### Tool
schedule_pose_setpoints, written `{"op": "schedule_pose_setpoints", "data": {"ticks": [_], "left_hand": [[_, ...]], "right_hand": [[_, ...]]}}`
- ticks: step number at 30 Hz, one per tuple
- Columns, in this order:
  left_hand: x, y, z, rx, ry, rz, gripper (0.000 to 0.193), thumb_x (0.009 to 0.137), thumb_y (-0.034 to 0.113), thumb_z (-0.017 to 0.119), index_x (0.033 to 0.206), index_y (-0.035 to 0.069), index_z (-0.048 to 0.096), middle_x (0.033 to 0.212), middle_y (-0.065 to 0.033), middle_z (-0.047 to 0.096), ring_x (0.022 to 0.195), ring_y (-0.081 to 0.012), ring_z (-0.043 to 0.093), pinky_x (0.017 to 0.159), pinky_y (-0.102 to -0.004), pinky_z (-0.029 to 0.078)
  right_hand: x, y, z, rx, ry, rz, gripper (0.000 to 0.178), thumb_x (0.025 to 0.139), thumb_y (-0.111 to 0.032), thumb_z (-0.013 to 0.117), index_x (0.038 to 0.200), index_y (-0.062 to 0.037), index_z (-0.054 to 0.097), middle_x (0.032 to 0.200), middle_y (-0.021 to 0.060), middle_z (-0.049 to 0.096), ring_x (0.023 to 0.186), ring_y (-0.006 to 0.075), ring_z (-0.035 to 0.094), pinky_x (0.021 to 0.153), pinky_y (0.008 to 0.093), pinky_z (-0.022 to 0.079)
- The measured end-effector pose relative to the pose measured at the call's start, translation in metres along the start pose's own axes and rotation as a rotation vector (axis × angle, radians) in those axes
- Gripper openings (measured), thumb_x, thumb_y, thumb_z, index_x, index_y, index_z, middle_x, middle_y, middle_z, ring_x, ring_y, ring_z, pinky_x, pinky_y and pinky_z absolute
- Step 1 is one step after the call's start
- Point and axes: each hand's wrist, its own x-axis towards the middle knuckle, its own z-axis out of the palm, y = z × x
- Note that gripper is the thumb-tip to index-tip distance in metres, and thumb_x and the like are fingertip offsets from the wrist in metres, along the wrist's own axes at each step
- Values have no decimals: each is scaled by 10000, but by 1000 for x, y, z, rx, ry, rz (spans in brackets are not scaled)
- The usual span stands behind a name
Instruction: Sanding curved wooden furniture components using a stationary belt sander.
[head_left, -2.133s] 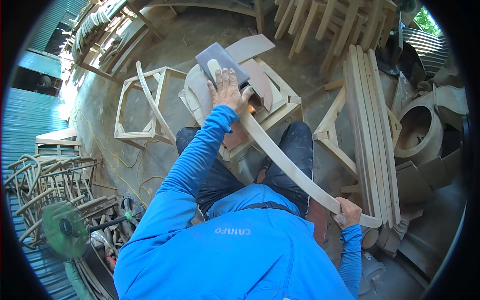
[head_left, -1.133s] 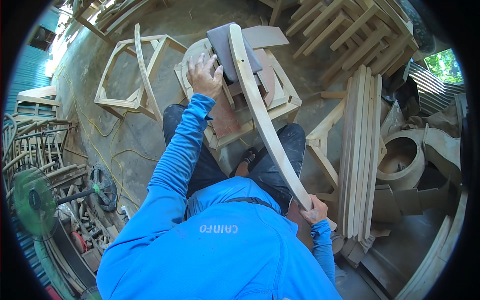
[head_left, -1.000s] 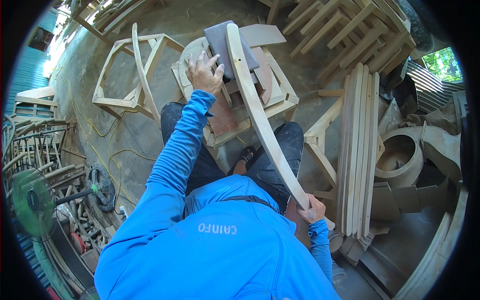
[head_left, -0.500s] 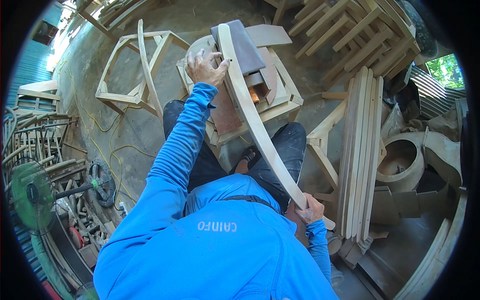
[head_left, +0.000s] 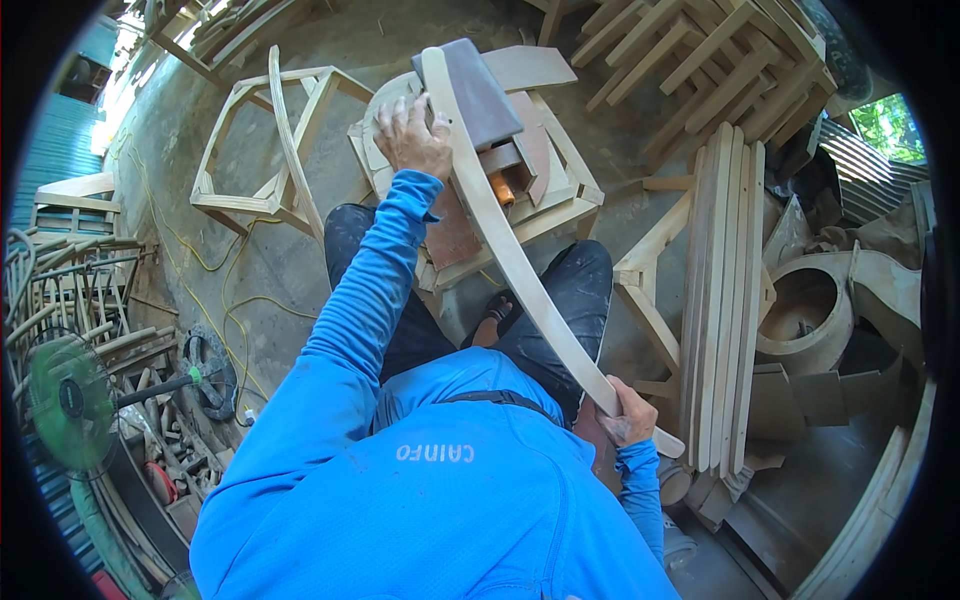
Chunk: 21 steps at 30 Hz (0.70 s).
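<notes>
A long, pale, curved wooden slat (head_left: 520, 270) runs diagonally from the grey sanding belt (head_left: 487, 97) down past my right thigh. My right hand (head_left: 630, 415) is closed round its lower part, and the slat's end sticks out beyond the hand. Up by the far end, my left hand (head_left: 413, 137) lies against the slat's left edge with fingers stretched out, its thumb at the wood. The slat rests along the left side of the belt. Below the belt shows an orange part (head_left: 502, 188). All this sits on a low wooden stand (head_left: 555, 222) in front of my knees.
An unfinished wooden frame (head_left: 240, 203) stands on the floor at left. Long straight slats (head_left: 720, 300) lean to the right, near a round hollow housing (head_left: 800, 305). Stacked wood (head_left: 720, 70) fills the far right. A green fan (head_left: 72, 400) and yellow cable (head_left: 235, 330) are at left.
The slat's far end has shifted slightly left against the sanding belt, and its near end sticks out a little farther right. My left thumb has drawn back toward the slat's edge.
</notes>
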Motion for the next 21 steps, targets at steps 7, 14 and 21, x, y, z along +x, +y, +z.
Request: {"op": "schedule_pose_setpoints", "data": {"ticks": [7,14,21], "left_hand": [[-14,36,12,207,-152,198,723,995,403,512,1580,7,359,1699,-159,234,1602,-328,88,1258,-621,41],[20,31,21,74,-127,227,694,959,279,522,1563,-20,359,1654,-191,318,1577,-346,195,1255,-626,109],[119,32,57,108,-70,284,658,879,175,518,1513,12,451,1604,-178,404,1536,-348,298,1221,-652,220]], "right_hand": [[-14,0,-29,-145,-54,-54,621,653,-158,848,1255,-152,694,760,98,647,642,298,656,591,410,524],[22,-9,-33,-14,-87,-51,635,664,-196,886,1266,-136,692,754,107,649,668,302,679,609,399,542],[93,-24,-21,-27,-176,-56,796,705,-265,902,1423,-149,581,829,119,654,708,309,688,635,414,550]]}}
